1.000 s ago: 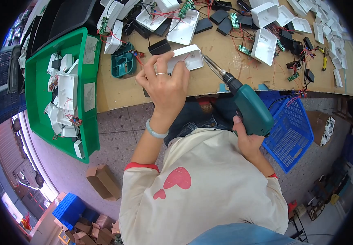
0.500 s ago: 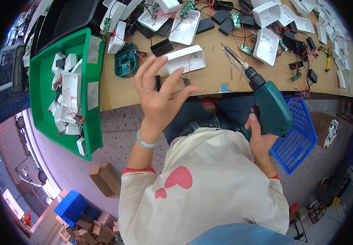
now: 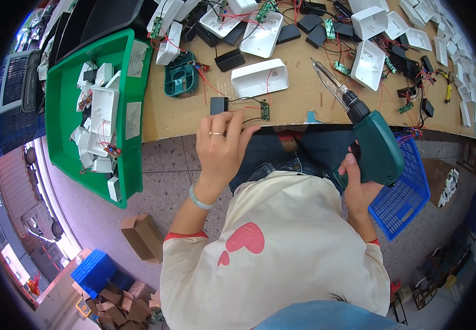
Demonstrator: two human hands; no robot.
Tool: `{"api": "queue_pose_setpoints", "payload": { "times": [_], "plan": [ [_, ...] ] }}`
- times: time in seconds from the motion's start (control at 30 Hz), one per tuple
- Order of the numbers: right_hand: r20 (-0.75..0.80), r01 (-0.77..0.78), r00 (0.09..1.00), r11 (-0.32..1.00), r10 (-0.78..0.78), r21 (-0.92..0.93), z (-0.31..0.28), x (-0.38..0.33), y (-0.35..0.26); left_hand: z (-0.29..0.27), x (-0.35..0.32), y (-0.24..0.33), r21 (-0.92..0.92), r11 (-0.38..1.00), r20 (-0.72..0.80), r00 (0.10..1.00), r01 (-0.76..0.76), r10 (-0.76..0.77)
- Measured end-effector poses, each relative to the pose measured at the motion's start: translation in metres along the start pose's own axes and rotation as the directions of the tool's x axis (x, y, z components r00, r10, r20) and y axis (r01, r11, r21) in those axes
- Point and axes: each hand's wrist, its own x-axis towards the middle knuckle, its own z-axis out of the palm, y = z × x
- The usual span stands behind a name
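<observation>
The left hand is now lower, off the white case and just by a black box, its fingers (spread half a second ago) drawn together. A green circuit board comes into plain sight, and the soldering tool now points well clear of the case's right end.

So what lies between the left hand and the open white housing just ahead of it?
In the head view: a black box, thin black wires and a green circuit board.
</observation>
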Motion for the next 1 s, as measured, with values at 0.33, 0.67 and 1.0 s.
{"api": "queue_pose_setpoints", "payload": {
  "times": [0.33, 0.67, 1.0],
  "plan": [
    [-0.009, 0.027, 1.000, 1.000, -0.027, -0.009, -0.001, 0.000, 0.001, -0.007, 0.049, -0.020, -0.386, 0.854, 0.112, 0.936, 0.350, -0.333],
    [-0.034, -0.007, 0.999, 1.000, 0.008, 0.016, -0.001, 0.001, -0.002, 0.005, 0.051, -0.025, 0.269, 0.904, -0.041, 0.934, -0.332, 0.355],
    [-0.025, -0.001, 1.000, 1.000, 0.002, 0.023, -0.003, 0.001, -0.003, 0.018, 0.054, -0.021, 0.219, 0.809, 0.103, 0.837, -0.546, 0.537]
  ]
}}
